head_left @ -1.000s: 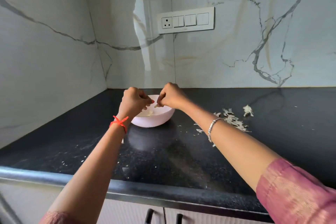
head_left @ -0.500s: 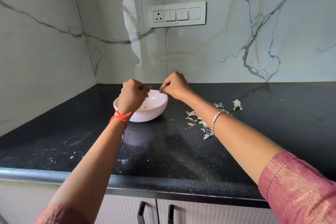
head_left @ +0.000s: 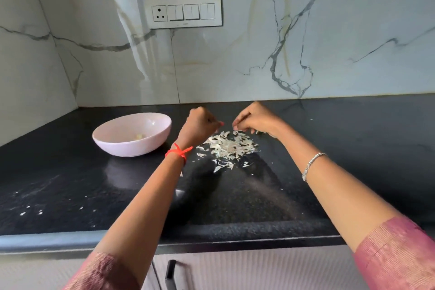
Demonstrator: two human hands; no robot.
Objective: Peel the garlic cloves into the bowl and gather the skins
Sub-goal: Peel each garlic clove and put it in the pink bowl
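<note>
My left hand (head_left: pixel 200 125) and my right hand (head_left: pixel 256 120) both hang over the far edge of the one heap of garlic skins (head_left: pixel 228 146), which lies on the black counter (head_left: pixel 235 198) just beneath and in front of them. My left fingers are curled in with the thumb against them; I cannot tell whether anything is pinched there. My right fingers are bent downward with their tips at the skins, and I cannot tell if they hold any. The single pink bowl (head_left: pixel 131 148) sits just to the left of my left hand, with a few pale peeled cloves (head_left: pixel 138 136) in its bottom, too small to count. One red thread (head_left: pixel 179 152) circles my left wrist, and one silver bracelet (head_left: pixel 313 160) my right. Beyond my hands, one switch plate (head_left: pixel 183 12) carries one socket and three switch blocks; a tiny mark beneath them is too small to read. White flecks (head_left: pixel 30 211) dot the counter near my left elbow.
</note>
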